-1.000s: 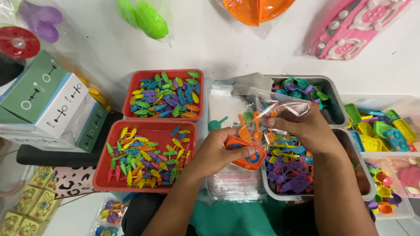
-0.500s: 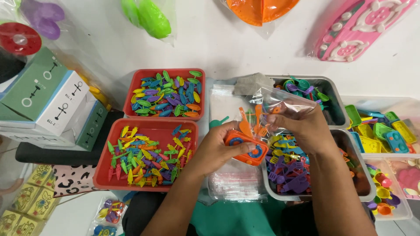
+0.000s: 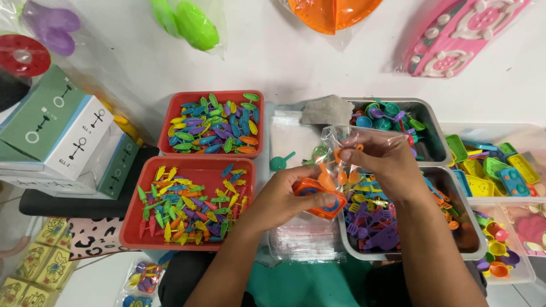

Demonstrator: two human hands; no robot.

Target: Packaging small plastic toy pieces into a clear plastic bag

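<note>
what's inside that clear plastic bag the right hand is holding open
Through the clear plastic bag, pinched open by the right hand, a few small orange pieces show. The fingers and glare cover the rest, so any count stays unclear.

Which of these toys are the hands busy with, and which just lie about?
In hand: left hand holds orange toy; right hand holds clear bag.
Lying about: red trays, boxes, green toy, pink toy.

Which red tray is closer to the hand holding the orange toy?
The nearer red tray, the one with carrot-shaped pieces; the left hand holding the orange toy is right beside it. The farther red tray holds leaf shapes.
</note>
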